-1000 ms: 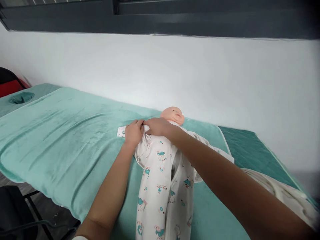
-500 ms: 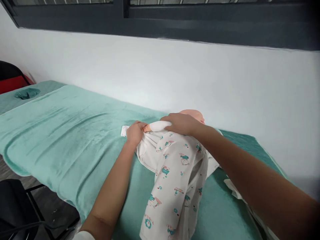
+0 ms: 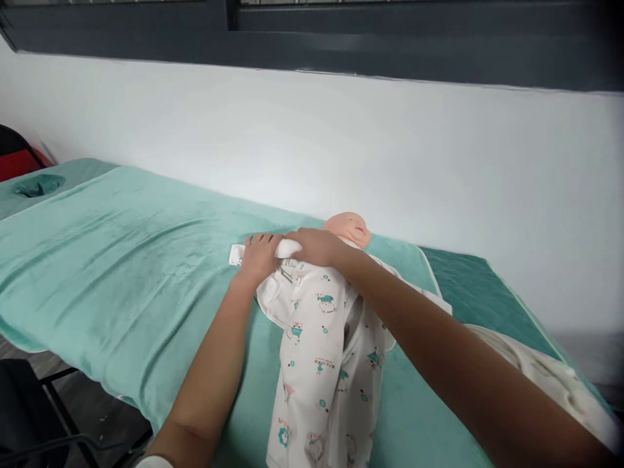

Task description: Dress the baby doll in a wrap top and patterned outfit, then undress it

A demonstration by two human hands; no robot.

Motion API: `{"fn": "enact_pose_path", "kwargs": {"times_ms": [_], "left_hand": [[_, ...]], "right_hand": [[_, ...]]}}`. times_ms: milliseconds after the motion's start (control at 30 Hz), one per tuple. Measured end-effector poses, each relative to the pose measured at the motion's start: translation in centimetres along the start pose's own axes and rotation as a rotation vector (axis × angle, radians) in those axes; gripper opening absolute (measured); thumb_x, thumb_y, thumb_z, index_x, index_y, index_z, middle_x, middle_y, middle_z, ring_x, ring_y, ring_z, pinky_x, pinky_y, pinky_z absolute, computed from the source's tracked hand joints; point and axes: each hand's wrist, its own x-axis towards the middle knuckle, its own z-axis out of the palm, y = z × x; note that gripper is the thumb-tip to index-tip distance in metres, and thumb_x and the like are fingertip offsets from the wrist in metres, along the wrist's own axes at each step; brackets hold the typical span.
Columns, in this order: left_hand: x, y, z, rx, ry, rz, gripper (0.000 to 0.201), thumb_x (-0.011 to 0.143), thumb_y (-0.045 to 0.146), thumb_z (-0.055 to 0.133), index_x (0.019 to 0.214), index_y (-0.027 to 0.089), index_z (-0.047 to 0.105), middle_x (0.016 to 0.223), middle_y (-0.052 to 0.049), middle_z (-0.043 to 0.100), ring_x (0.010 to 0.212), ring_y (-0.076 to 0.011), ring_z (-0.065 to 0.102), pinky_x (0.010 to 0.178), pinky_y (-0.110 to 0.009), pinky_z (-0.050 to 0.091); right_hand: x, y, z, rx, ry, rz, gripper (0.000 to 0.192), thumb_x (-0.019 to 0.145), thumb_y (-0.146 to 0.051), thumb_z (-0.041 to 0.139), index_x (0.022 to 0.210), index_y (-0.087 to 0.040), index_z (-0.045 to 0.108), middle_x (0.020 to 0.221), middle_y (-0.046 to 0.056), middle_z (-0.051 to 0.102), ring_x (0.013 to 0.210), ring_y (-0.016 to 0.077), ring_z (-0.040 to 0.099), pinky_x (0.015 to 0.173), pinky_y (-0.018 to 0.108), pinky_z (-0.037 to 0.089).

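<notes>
A baby doll (image 3: 345,224) lies on its back on the bed, its head towards the wall. White baby clothes (image 3: 319,325) with small teal and pink prints cover its body and legs. My left hand (image 3: 262,256) is closed around the end of the doll's sleeved arm, by the printed sleeve spread at the left. My right hand (image 3: 316,247) curls over the same arm just to the right, close below the head. Between both hands shows a short stretch of white sleeve (image 3: 288,248). The doll's own hand is hidden under my left fingers.
The bed (image 3: 146,240) has a teal plush cover and a face hole (image 3: 39,186) at the far left. A white wall (image 3: 273,130) runs behind it. Pale cloth (image 3: 541,377) lies at the right, partly behind my right forearm. A black chair (image 3: 26,409) stands lower left.
My right hand has moved left along the doll's arm, close to my left hand. The doll's hand is now covered, and its head shows more fully. The view has shifted slightly right.
</notes>
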Motion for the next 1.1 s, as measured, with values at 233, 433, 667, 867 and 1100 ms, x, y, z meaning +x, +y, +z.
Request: {"fn": "enact_pose_path", "kwargs": {"times_ms": [233,433,667,867,1100], "left_hand": [[0.1,0.8,0.2,0.028,-0.014,-0.029,0.033,0.093,0.037,0.058,0.124,0.025,0.057,0.121,-0.007,0.065,0.117,-0.0278,0.057,0.093,-0.041,0.045],[-0.2,0.6,0.0,0.082,0.052,-0.098,0.025,0.093,0.027,0.055,0.118,0.025,0.060,0.117,-0.007,0.066,0.113,-0.0279,0.058,0.090,-0.041,0.046],[-0.7,1.1,0.2,0.059,0.066,-0.138,0.036,0.089,0.024,0.055,0.124,0.023,0.058,0.125,-0.011,0.063,0.118,-0.0334,0.055,0.098,-0.050,0.045],[-1.3,5.5,-2.2,-0.486,0.231,0.063,0.036,0.089,0.018,0.047,0.122,0.023,0.060,0.131,-0.006,0.061,0.126,-0.0220,0.055,0.111,-0.040,0.043],[3.2,16.8,-4.5,-0.180,-0.233,0.500,0.026,0.094,0.026,0.050,0.110,0.020,0.069,0.117,-0.007,0.070,0.118,-0.0247,0.060,0.108,-0.041,0.043]], "right_hand": [[-4.8,1.7,0.7,0.227,0.321,0.096,0.039,0.098,-0.033,0.044,0.132,-0.022,0.059,0.137,0.009,0.063,0.128,0.0274,0.055,0.106,0.044,0.042],[-12.4,6.3,6.8,0.357,0.834,0.434,0.043,0.095,-0.042,0.048,0.128,-0.019,0.062,0.131,0.013,0.066,0.123,0.0306,0.057,0.107,0.050,0.042],[-13.8,8.3,10.3,0.200,0.810,0.573,0.044,0.089,-0.022,0.044,0.129,-0.021,0.063,0.131,0.011,0.065,0.120,0.0308,0.057,0.104,0.049,0.041],[-14.2,10.0,9.9,0.299,0.875,0.670,0.045,0.085,-0.019,0.041,0.124,-0.018,0.064,0.125,0.011,0.069,0.115,0.0280,0.061,0.100,0.043,0.044],[-14.5,10.1,9.4,0.306,0.756,0.780,0.035,0.090,-0.028,0.046,0.116,-0.019,0.067,0.113,0.011,0.073,0.107,0.0284,0.064,0.098,0.042,0.041]]}}
